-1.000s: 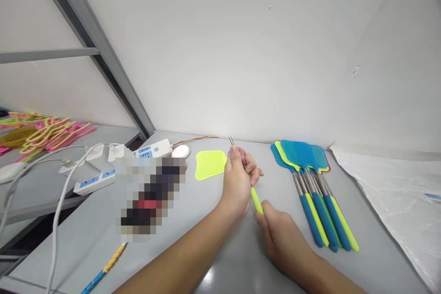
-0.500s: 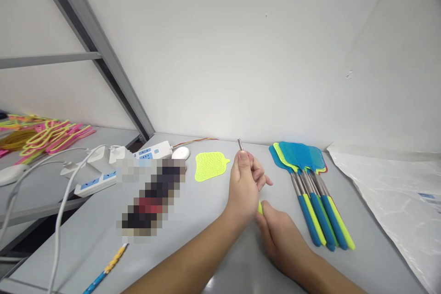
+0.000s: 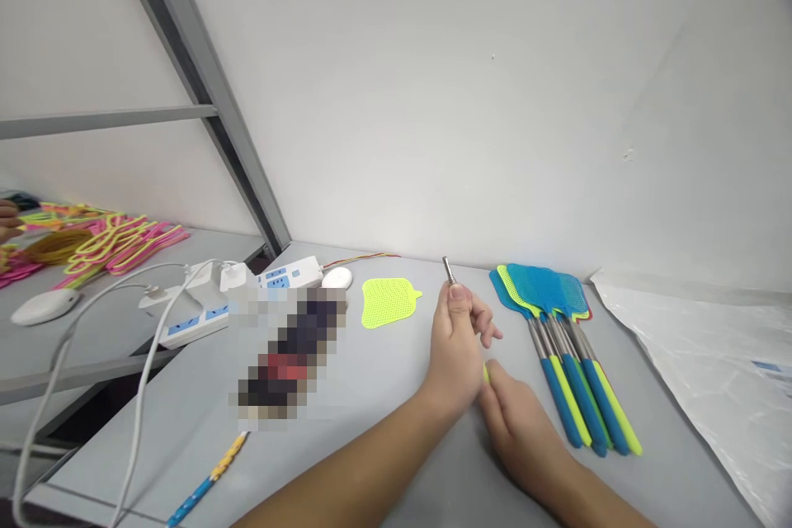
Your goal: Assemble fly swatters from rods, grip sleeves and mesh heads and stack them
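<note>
From the upper left of the frame I see a heap of pink and yellow swatter heads point(image 3: 92, 235) on the neighbouring desk, too tangled to count, and another person's hand point(image 3: 7, 219) at the far left edge. Right of that lie a round white puck point(image 3: 44, 307), two white power strips point(image 3: 247, 297) with white cables point(image 3: 105, 363) trailing to the lower left, and a second small white puck point(image 3: 337, 278). A blurred patch sits mid-left, and a blue-and-yellow striped cord point(image 3: 204, 483) runs out at the bottom.

On the grey desk point(image 3: 384, 396), just left of centre, lies one loose yellow-green swatter head point(image 3: 387, 301), flat, its neck stub pointing right toward my hands.

At centre, my left hand point(image 3: 456, 346) has its fingers closed round the telescopic handle point(image 3: 449, 271); only the steel tip shows above the thumb and a sliver of yellow-green grip point(image 3: 486, 373) below. The handle's long axis runs from lower right up to upper left, tip toward the wall. My right hand point(image 3: 520, 429) closes on the grip end, touching the left hand. The loose head lies left of the steel tip, near it but apart, and the left hand is the nearer one.

To the right lies a fan of finished fly swatters point(image 3: 557, 330), heads toward the wall, handles toward me; I count about six, though the overlap makes it uncertain. At the far right lies one clear plastic bag point(image 3: 711, 355).
</note>
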{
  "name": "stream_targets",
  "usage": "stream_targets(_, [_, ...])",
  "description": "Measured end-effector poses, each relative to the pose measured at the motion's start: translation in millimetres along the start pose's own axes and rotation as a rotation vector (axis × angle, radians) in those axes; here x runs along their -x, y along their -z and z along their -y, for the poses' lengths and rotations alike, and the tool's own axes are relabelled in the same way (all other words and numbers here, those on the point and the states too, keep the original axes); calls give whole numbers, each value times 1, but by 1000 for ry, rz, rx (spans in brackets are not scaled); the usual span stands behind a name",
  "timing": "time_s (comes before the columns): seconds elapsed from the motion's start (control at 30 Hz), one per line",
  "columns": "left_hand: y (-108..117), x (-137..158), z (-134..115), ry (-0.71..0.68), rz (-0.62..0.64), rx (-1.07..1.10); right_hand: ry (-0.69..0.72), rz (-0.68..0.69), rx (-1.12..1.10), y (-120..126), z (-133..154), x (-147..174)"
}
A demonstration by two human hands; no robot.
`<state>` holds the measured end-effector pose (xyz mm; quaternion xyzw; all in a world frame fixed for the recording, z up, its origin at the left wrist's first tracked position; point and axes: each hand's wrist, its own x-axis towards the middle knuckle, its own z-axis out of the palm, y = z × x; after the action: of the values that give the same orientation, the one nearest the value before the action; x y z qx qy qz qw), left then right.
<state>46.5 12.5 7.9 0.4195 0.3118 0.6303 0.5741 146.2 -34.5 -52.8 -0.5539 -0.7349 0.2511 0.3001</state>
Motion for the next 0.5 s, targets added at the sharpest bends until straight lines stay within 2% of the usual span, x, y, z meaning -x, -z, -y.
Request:
stream_targets(0.1, [5, 3, 3, 13, -35, -79, -60, -91, -57, 7, -3, -6])
stream_targets(0.23, [11, 5, 13, 39, -48, -162, -93, -92, -131, 13, -7, -11])
stream_targets(0.4, [19, 2, 33, 157, 100, -237, -125, -33, -336, 20, -5, -17])
stream_targets(0.5, [25, -2, 43, 169, 195, -322, -155, -53, -447, 21, -3, -19])
